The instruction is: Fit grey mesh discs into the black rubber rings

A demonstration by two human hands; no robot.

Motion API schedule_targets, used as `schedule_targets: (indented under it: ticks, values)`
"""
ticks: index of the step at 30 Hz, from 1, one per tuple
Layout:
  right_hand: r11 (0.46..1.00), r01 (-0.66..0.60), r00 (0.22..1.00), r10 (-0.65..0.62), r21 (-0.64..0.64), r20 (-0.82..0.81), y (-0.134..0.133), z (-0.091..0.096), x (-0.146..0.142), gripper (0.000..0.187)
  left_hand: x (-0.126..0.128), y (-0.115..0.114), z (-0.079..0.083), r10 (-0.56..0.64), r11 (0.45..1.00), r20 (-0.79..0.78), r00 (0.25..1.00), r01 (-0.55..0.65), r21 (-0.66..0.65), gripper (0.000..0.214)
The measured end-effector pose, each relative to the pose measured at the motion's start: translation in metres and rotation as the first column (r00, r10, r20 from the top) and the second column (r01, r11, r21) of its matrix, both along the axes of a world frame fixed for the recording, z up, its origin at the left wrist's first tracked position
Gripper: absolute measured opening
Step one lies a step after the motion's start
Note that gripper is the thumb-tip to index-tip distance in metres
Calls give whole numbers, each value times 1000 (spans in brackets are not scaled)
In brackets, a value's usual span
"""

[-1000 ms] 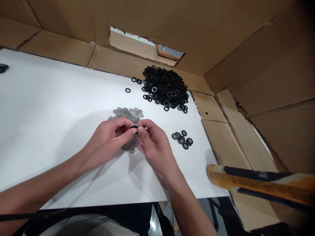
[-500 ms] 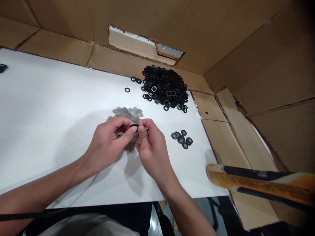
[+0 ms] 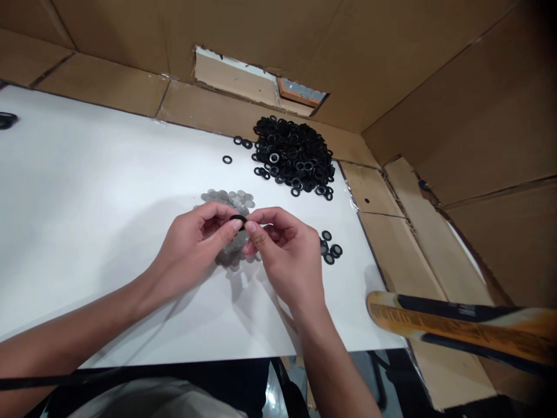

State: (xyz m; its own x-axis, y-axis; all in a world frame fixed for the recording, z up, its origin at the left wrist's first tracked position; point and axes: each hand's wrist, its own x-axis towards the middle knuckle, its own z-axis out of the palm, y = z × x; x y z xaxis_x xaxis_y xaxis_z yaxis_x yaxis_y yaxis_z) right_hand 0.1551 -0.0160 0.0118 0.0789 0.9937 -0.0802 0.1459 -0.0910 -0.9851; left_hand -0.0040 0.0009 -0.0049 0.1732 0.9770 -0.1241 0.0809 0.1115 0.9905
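Between my two hands is a black ring (image 3: 238, 218), raised above the white tabletop. My left hand (image 3: 195, 235) pinches its left side with thumb and forefinger. The thumb and forefinger of my right hand (image 3: 289, 247) close on its right edge; whether a disc sits inside the ring I cannot tell. Thin grey discs (image 3: 232, 252) lie in a loose heap beneath and behind my hands, partly covered by them. Right of my right hand is a small group of black rings with grey centres (image 3: 329, 258), partly hidden by that hand.
A large pile of black rings (image 3: 293, 154) stands at the back, with a few loose rings (image 3: 227, 159) to its left. Cardboard walls (image 3: 435, 104) enclose the white table (image 3: 87, 174). A yellow-and-black bar (image 3: 435, 316) juts in from the right. A dark object (image 3: 6, 120) lies far left.
My right hand has turned and spread to the right, now covering part of the small group of rings. My left hand keeps the black ring at nearly the same spot.
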Motion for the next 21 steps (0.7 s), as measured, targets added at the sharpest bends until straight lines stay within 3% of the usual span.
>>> schedule_targets:
  ticks: [6, 13, 18, 21]
  values:
    - [994, -31, 999, 27, -103, -42, 2, 0, 0, 17, 0, 0, 5, 63, 998, -14, 998, -63, -21, 13]
    - [999, -4, 999, 3, -35, -38, 2, 0, 1, 17, -4, -2, 5, -3, 1000, 35, 999, 4, -6, 28]
    - [999, 46, 999, -46, 12, -24, 1, 0, 0, 17, -2, -1, 3, 23, 1000, 51, 998, -22, -20, 21]
    - [1000, 13, 1000, -13, -23, -21, 0, -2, -1, 17, 0, 0, 3, 39, 999, 27, 999, -39, -22, 18]
